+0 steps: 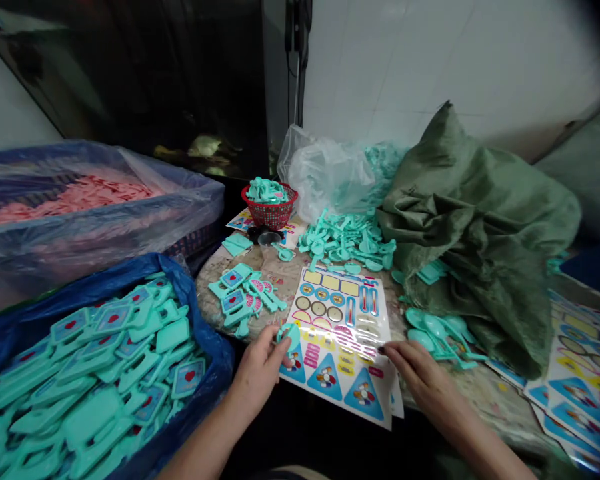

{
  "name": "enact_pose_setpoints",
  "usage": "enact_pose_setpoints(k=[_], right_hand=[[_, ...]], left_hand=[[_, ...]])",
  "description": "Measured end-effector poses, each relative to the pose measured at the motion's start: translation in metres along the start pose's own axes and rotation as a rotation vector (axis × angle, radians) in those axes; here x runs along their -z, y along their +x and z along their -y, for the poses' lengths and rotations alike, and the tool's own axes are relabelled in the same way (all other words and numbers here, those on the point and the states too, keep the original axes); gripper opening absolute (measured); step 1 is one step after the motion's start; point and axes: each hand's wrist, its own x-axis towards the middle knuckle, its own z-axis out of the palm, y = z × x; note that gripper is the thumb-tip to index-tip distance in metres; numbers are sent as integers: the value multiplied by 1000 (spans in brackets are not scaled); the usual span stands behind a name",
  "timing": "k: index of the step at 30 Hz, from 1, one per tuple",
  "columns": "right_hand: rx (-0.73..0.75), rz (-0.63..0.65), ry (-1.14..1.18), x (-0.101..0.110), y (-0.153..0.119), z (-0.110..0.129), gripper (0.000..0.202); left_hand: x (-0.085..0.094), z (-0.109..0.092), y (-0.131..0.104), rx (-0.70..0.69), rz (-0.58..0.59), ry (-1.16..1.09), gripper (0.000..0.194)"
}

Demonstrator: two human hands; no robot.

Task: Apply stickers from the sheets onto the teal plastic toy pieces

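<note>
My left hand (264, 360) pinches a small teal plastic piece (289, 335) over the left edge of a glossy sticker sheet (325, 313). The sheet overhangs the table's front edge and bears round, triangular and thermometer-shaped stickers. At the sheet's right side, my right hand (410, 363) has its fingers pressed together, with a small dark spot at the fingertips; what they hold is too small to name. Left of the sheet lie teal pieces with heart and pink fan stickers (235, 300). Behind it is a heap of teal pieces (347, 240).
A blue-lined container (193, 287) of teal pieces stands at left, a plastic-lined one (180, 200) with pink pieces behind it. A red basket (273, 215), a clear bag (325, 173) and a green sack (485, 200) stand at the back. More sticker sheets (580, 373) lie right.
</note>
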Motion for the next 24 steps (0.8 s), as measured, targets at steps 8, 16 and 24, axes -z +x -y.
enact_pose_setpoints(k=[8, 16, 24], right_hand=[[108, 35, -135, -36, 55, -8, 23], [94, 107, -173, -39, 56, -1, 17], [59, 180, -134, -37, 61, 6, 19]], left_hand=[[-43, -10, 15, 231, 163, -528, 27], [-56, 2, 31, 325, 112, -637, 27], [-58, 4, 27, 311, 93, -646, 33]])
